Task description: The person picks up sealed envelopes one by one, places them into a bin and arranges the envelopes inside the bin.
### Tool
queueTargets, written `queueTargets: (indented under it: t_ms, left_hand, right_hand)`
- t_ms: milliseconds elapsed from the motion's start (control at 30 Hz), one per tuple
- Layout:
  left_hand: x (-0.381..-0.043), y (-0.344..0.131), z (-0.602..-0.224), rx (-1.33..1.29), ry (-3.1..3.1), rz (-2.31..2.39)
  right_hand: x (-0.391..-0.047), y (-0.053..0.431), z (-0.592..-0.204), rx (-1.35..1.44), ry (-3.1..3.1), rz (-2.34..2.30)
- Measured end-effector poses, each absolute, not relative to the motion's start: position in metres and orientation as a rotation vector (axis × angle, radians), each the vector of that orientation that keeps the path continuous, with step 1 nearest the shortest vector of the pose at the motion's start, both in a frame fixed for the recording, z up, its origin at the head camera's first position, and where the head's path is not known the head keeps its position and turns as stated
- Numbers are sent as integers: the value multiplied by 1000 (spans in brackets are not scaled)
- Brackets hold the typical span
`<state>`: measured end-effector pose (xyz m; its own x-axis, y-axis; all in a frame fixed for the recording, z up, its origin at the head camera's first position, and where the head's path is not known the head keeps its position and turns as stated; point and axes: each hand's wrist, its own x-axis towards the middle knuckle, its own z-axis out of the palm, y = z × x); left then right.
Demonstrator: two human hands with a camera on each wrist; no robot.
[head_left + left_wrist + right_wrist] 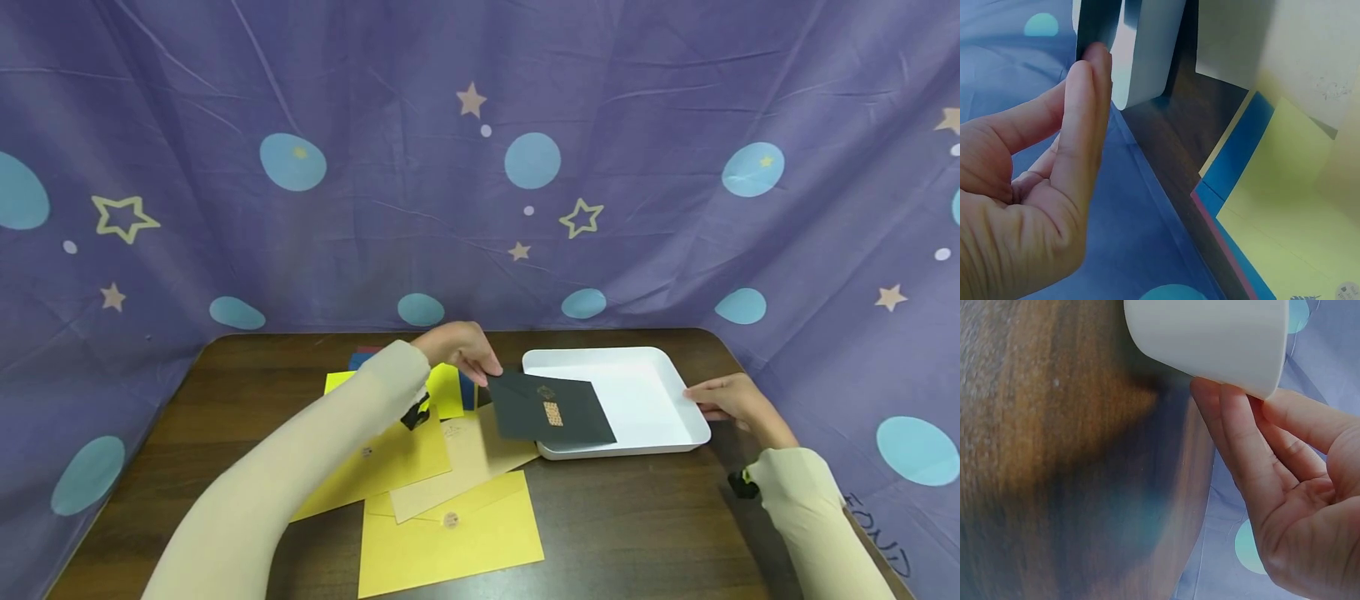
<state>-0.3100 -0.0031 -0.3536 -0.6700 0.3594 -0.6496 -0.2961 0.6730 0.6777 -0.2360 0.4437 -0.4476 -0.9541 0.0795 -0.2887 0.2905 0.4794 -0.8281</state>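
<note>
A dark green-black envelope (551,408) with a small gold patterned label slants over the left side of a white shallow tray (648,400). My left hand (463,350) pinches its upper left corner between thumb and fingers. In the left wrist view, the envelope (1099,25) shows edge-on at the fingertips of the left hand (1054,156). On the tray's right side, my right hand (731,398) grips the rim with thumb above and fingers below. The right wrist view shows that right hand (1291,469) at the edge of the tray (1210,337).
Left of the tray lie overlapping envelopes: a beige one (480,446), a yellow one (457,550) nearest the front, another yellow one (397,454), and blue (468,392) and bright yellow (447,387) ones behind. A purple patterned curtain (405,208) hangs behind the brown wooden table (637,525).
</note>
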Motion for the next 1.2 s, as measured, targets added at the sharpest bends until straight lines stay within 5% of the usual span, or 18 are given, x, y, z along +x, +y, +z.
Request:
queueTargets:
  t_ms: [1200]
  left_hand:
    - [-316, 43, -366, 78, 2000, 1113]
  right_hand:
    - [-237, 443, -447, 360, 2524, -1442]
